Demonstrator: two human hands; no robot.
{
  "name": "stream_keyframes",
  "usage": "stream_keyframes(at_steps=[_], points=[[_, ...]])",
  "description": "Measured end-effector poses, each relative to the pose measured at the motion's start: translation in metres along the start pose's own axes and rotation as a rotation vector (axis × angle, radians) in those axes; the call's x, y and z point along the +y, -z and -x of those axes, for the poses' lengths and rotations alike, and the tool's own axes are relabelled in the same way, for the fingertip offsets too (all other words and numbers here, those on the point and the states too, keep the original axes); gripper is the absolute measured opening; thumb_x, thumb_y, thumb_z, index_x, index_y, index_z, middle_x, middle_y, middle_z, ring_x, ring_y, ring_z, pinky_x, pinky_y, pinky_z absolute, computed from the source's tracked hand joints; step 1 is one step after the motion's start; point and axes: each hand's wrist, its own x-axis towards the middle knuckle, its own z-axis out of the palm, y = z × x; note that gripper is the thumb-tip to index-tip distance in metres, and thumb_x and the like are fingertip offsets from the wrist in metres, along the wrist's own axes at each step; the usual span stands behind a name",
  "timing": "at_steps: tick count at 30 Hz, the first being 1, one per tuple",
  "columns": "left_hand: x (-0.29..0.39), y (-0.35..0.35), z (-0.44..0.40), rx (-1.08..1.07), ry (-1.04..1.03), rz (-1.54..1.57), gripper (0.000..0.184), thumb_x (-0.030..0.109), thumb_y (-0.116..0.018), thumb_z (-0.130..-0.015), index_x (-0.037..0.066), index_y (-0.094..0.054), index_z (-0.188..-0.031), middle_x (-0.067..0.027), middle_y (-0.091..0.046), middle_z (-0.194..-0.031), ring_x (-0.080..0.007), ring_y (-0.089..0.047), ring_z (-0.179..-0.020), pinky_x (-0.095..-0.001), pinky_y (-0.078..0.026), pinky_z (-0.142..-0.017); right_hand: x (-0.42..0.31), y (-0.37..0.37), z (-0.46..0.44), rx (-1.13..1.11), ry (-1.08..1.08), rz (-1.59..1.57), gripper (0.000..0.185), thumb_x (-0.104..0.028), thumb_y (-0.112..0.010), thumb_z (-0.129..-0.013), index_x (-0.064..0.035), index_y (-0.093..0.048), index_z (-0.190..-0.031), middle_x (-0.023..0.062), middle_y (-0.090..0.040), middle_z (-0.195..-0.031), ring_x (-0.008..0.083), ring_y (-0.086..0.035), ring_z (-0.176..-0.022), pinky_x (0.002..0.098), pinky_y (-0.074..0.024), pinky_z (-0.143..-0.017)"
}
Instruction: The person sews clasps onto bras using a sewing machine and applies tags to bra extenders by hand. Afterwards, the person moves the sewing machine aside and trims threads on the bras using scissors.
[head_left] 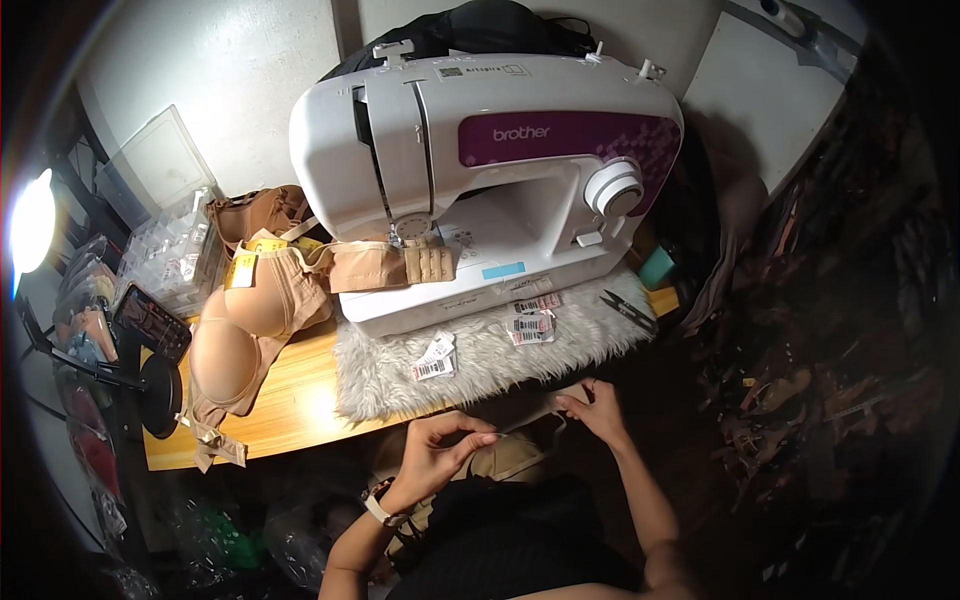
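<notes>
Well off left of the left hand (440, 455), the lamp (35, 222) glows, a phone (152, 322) near its base, clear plastic boxes (170, 255) beyond; ahead of the right hand (597, 410), a teal object (658, 267).

We look through a single camera worn on the person's head, facing forward and steeply down through a wide lens that curves the scene's edges. The left hand (440, 450) and right hand (592, 412) come in close below us, over the person's dark top (510, 540). A little farther out is the table (290, 400), then the machine (340, 130), seen from its front and above, with the wall (240, 90) behind. Far right is dim; it looks like heaped cloth (780, 430), though we can't be certain.
</notes>
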Motion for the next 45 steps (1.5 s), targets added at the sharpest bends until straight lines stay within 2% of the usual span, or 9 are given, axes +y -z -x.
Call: stream_keyframes(at_steps=[4,7,10,17,24,27,29,39,45], points=[[0.007,-0.014,-0.009,-0.030,-0.358,-0.246,0.007,0.006,-0.071,-0.078,0.003,-0.068,-0.083,-0.0092,-0.064,-0.103,-0.0206,-0.059,-0.093,-0.0298,-0.045,-0.084,-0.094,-0.006,0.024,-0.252,0.058,-0.216,0.019,-0.014,-0.066,-0.086,0.0036,-0.060,-0.088,0.0052,-0.062,-0.076,0.0081,-0.059,-0.065,0.0200,-0.0466,-0.057],[0.008,-0.009,-0.012,-0.121,-0.254,-0.075,0.007,0.005,-0.069,-0.080,0.001,-0.066,-0.085,-0.0118,-0.060,-0.112,-0.0200,-0.055,-0.104,-0.0312,-0.042,-0.091,-0.128,-0.016,0.026,-0.365,0.020,-0.356,0.023,-0.018,-0.066,-0.086,0.0039,-0.061,-0.093,0.0029,-0.062,-0.077,0.0053,-0.057,-0.063,0.0188,-0.0467,-0.057],[0.007,-0.001,-0.009,-0.145,0.033,0.238,0.008,0.001,-0.065,-0.084,-0.003,-0.059,-0.087,-0.0098,-0.064,-0.094,-0.0128,-0.060,-0.089,-0.0257,-0.049,-0.078,-0.137,-0.023,0.017,-0.425,0.044,-0.418,0.023,-0.017,-0.066,-0.086,0.0042,-0.061,-0.094,0.0031,-0.062,-0.077,0.0049,-0.056,-0.063,0.0186,-0.0465,-0.057],[0.012,-0.005,-0.012,-0.015,0.009,0.471,0.025,-0.004,-0.063,-0.083,0.005,-0.041,-0.089,-0.0065,-0.060,-0.077,-0.0087,-0.061,-0.071,-0.0201,-0.049,-0.058,-0.146,-0.032,0.012,-0.421,0.088,-0.441,0.022,-0.016,-0.067,-0.085,0.0039,-0.061,-0.094,0.0029,-0.062,-0.078,0.0044,-0.055,-0.062,0.0184,-0.0465,-0.057],[0.012,-0.011,-0.011,0.034,0.016,0.439,0.026,-0.006,-0.063,-0.083,0.004,-0.040,-0.091,-0.0075,-0.061,-0.078,-0.0093,-0.061,-0.066,-0.0200,-0.049,-0.057,-0.140,-0.033,0.012,-0.371,0.147,-0.385,0.022,-0.016,-0.068,-0.085,0.0036,-0.062,-0.094,0.0039,-0.063,-0.076,0.0047,-0.054,-0.060,0.0196,-0.0465,-0.056],[0.010,-0.019,-0.012,0.118,-0.012,0.486,0.026,-0.007,-0.062,-0.083,0.004,-0.040,-0.092,-0.0072,-0.062,-0.077,-0.0089,-0.061,-0.067,-0.0195,-0.048,-0.056,-0.140,-0.036,0.013,-0.185,0.293,-0.120,0.022,-0.014,-0.073,-0.079,-0.0008,-0.064,-0.095,0.0036,-0.060,-0.079,0.0083,-0.054,-0.064,0.0238,-0.0462,-0.058],[0.004,-0.022,-0.013,0.278,-0.081,0.458,0.027,-0.007,-0.062,-0.082,0.004,-0.039,-0.092,-0.0066,-0.062,-0.075,-0.0081,-0.059,-0.067,-0.0195,-0.047,-0.055,-0.156,-0.036,0.022,0.136,0.845,0.207,0.023,-0.007,-0.075,-0.074,-0.0030,-0.066,-0.094,0.0039,-0.054,-0.086,0.0121,-0.054,-0.073,0.0241,-0.0451,-0.063],[0.002,-0.023,-0.012,0.239,-0.064,0.465,0.027,-0.007,-0.062,-0.083,0.003,-0.039,-0.094,-0.0095,-0.065,-0.081,-0.0063,-0.056,-0.064,-0.0190,-0.043,-0.055,-0.134,-0.028,0.024,0.002,0.694,0.200,0.011,-0.007,-0.069,-0.077,-0.0026,-0.060,-0.081,0.0084,-0.049,-0.081,0.0242,-0.053,-0.075,0.0315,-0.0435,-0.067],[0.004,-0.025,-0.010,0.175,-0.035,0.488,0.027,-0.006,-0.061,-0.084,0.003,-0.039,-0.097,-0.0109,-0.065,-0.083,-0.0110,-0.062,-0.073,-0.0213,-0.050,-0.061,-0.121,-0.030,0.009,-0.186,0.243,-0.283,0.021,-0.019,-0.068,-0.084,0.0002,-0.063,-0.089,0.0011,-0.059,-0.078,0.0049,-0.052,-0.066,0.0213,-0.0434,-0.059]])
